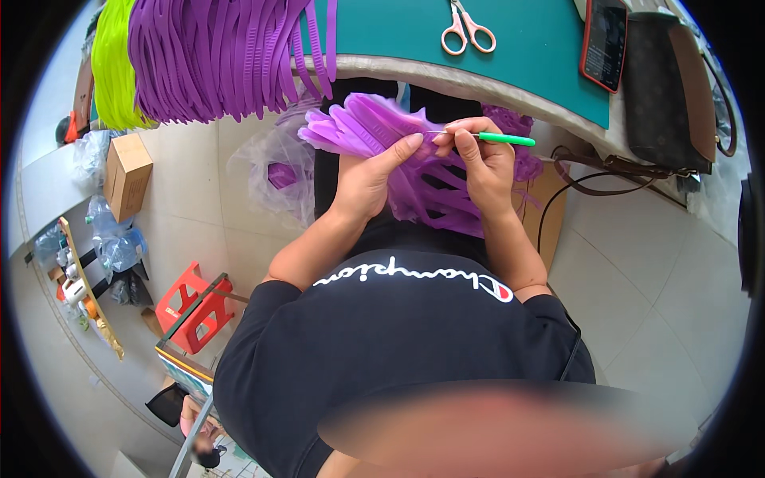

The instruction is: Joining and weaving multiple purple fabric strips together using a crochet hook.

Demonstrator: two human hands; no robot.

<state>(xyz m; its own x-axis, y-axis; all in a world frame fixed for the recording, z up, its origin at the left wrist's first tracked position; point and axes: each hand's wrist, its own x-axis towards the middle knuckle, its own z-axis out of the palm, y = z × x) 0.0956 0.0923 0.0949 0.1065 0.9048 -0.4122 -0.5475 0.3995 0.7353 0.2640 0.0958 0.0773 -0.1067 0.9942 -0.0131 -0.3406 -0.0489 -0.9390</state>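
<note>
My left hand [368, 182] is closed on a fanned bunch of purple rubbery straps [351, 127], its thumb pressed on top. The straps' ends spread out to the left, and more purple strips [434, 203] hang below over my lap. Between the fingers and thumb of my right hand [488, 163] is a thin pick-like tool [508, 139] with a bright green handle. Its slim metal shaft points left and reaches the bunch beside my left thumb. Whether the tip is in a strap is too small to tell.
Purple straps [223, 56] and lime-green straps [115, 68] hang over the table's left edge. On the green tabletop [382, 32] lie pink-handled scissors [466, 32], a red-cased phone [604, 44] and a brown handbag [665, 88]. A clear plastic bag [267, 187], red stool [194, 307] and cardboard box [127, 175] stand left; another person [203, 430] sits lower left.
</note>
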